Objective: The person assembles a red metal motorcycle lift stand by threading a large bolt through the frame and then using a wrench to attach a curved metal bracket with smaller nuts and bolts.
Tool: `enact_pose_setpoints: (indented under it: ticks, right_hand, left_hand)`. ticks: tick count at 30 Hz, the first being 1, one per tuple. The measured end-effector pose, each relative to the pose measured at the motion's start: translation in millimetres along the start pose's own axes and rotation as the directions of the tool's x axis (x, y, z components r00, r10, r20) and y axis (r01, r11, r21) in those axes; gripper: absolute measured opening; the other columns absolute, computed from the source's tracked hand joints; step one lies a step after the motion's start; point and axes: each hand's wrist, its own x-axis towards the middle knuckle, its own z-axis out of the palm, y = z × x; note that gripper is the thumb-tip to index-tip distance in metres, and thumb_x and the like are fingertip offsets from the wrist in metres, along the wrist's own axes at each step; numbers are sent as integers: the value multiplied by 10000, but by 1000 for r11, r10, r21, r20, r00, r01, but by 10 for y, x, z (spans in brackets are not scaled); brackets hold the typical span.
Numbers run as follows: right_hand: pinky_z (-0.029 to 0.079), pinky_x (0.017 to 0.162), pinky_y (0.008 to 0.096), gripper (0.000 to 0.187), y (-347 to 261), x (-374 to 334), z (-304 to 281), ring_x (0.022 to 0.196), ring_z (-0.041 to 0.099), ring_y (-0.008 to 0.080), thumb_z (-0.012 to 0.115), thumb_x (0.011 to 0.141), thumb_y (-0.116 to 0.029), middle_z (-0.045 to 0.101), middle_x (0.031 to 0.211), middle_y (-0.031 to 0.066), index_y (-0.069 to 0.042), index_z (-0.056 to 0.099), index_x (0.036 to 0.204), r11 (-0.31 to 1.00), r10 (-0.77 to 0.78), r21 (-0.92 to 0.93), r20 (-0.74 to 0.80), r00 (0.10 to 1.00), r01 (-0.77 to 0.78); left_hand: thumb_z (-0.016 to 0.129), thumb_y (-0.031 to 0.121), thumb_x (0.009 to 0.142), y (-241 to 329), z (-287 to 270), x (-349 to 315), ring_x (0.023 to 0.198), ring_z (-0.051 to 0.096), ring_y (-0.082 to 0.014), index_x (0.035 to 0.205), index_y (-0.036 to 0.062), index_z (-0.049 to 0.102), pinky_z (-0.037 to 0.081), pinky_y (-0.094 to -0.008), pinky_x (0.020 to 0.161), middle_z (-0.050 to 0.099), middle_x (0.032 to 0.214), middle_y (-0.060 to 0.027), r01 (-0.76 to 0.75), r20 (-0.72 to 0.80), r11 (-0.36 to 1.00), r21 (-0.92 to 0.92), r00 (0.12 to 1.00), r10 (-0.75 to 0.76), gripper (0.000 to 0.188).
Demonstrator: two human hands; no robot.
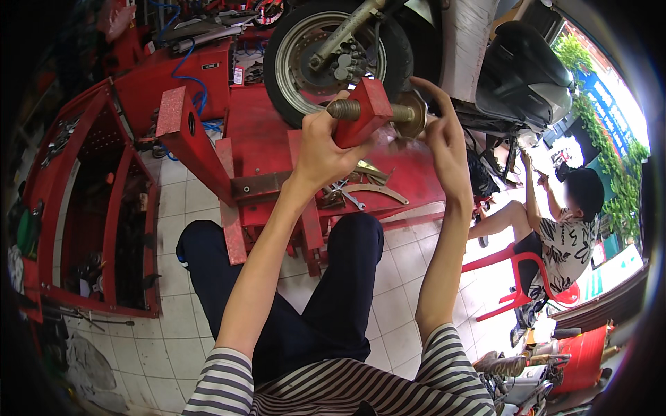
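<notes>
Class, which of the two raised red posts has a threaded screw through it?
The right post, held by the left hand: the threaded screw sticks out both sides. The left post shows only a dark hole.

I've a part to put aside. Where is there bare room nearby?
The red platform looks bare between the wheel and the slanting red post. White tiles also show bare between the red cabinet and the left knee. Below the red bar in the left hand it is crowded: a wrench, a curved metal piece and other parts.
</notes>
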Motion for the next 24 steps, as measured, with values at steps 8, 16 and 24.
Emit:
enact_pose_setpoints:
  ticks: [8, 16, 24]
  right_hand:
    - [508, 883, 316, 521, 41, 44, 204, 982, 663, 204, 578, 985, -127, 689, 1065, 128, -46, 316, 1429, 888, -316, -390, -131, 940, 244]
    - [504, 845, 302, 520, 155, 118, 303, 876, 678, 174, 326, 1068, -427, 665, 1022, 144, -25, 336, 1398, 883, -376, -380, -219, 901, 276]
    - [504, 883, 329, 560, 44, 7, 88, 1023, 642, 202, 471, 1032, -367, 593, 1167, 158, -35, 278, 1439, 988, -55, -147, -68, 996, 44]
  left_hand:
    - [784, 75, 697, -12, -26, 42, 761, 711, -255, 1030, -40, 650, 536, -335, 752, 707, 837, -152, -38, -41, 999, 32, 998, 40, 376]
    - [791, 89, 744, -39, -8, 24, 792, 647, -148, 1067, -40, 641, 515, -290, 748, 689, 881, -90, -15, -18, 999, 31, 1000, 15, 378]
    - [789, 71, 766, -37, -32, 54, 837, 631, -107, 1099, -48, 631, 514, -289, 766, 687, 917, -70, -15, -7, 1000, 5, 1000, 15, 386]
